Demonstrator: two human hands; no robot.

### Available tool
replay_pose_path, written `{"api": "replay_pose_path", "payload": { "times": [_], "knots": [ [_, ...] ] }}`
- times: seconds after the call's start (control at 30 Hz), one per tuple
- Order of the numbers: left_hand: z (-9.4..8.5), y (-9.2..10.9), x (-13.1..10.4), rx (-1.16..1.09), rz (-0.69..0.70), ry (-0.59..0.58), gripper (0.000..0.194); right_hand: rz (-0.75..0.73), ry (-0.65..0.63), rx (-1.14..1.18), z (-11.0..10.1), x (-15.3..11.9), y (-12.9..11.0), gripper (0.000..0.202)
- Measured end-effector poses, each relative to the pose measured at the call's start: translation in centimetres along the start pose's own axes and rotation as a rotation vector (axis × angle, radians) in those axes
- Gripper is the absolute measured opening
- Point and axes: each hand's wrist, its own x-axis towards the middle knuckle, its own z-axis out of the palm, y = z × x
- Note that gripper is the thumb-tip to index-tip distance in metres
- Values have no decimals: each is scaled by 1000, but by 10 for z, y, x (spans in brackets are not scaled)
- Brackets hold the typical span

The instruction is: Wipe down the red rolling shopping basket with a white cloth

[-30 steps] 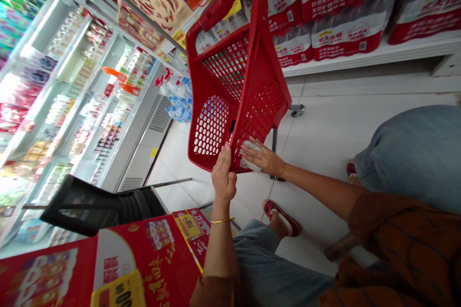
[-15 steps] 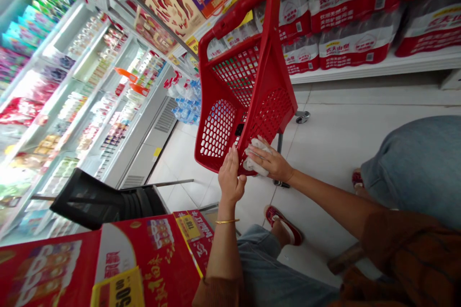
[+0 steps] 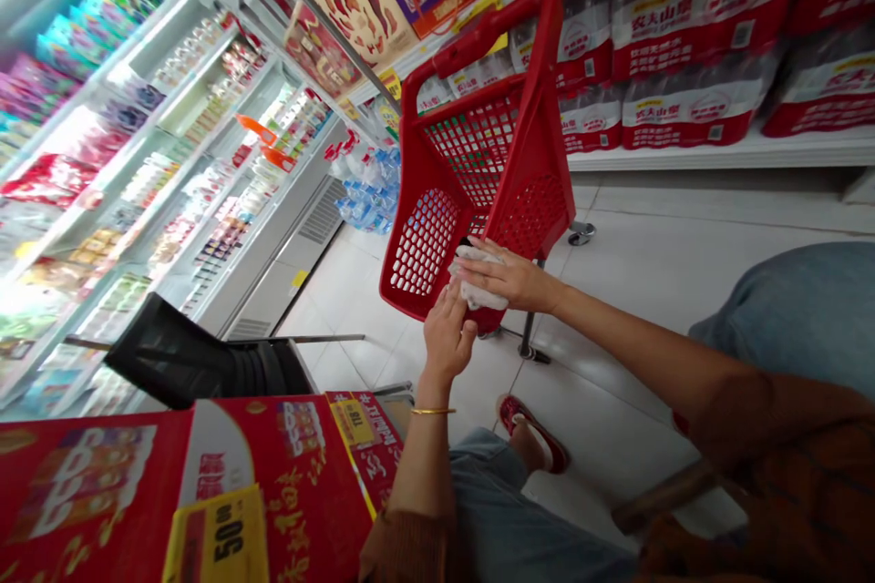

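Note:
A red plastic shopping cart [image 3: 509, 141] with perforated sides stands in front of me. My right hand [image 3: 516, 278] presses a crumpled white cloth [image 3: 487, 296] against the cart's near end, fingers laid over it. Close beside it is my left hand [image 3: 447, 337], its fingers stretched out along the near rim and its thumb apart. The left fingertips lie right by the cloth; whether they touch it I cannot tell. Inside, the basket's visible part shows only its red mesh walls.
Shrink-wrapped water bottle packs [image 3: 690, 100] fill the shelf at upper right. A black chair [image 3: 205, 355] and red gift boxes [image 3: 273, 465] stand at left, with a lit refrigerated display [image 3: 150, 173] behind. Blue-labelled bottles [image 3: 369, 191] stand on the floor past the cart.
My right hand has slid the cloth up to the top of the cart's near rim, closer to my left hand. The whole view has shifted slightly.

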Motion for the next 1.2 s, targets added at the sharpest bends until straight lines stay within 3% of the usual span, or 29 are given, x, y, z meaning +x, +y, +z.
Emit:
{"api": "replay_pose_path", "payload": {
  "times": [0.23, 0.43, 0.57, 0.73, 0.97, 1.2],
  "knots": [
    [2, -3, 0, -13, 28, -8, 65, 77, -193, -54, -24, 8, 21, 57],
    [-1, -2, 0, -21, 24, -22, 65, 139, -376, -153, -60, 34, 51, 53],
    [-1, -5, -2, -2, 22, -37, 66, 158, -488, -184, -69, 53, 50, 46],
    [-6, -12, -8, 3, 31, -36, 68, 154, -560, -217, -63, 68, 34, 40],
    [-20, -22, -32, 68, -23, -13, 68, 206, -586, -270, -40, 81, 4, 36],
    [-19, -11, -34, 169, -60, 5, 72, 250, -576, -275, -21, 83, -22, 41]
  ]
}}
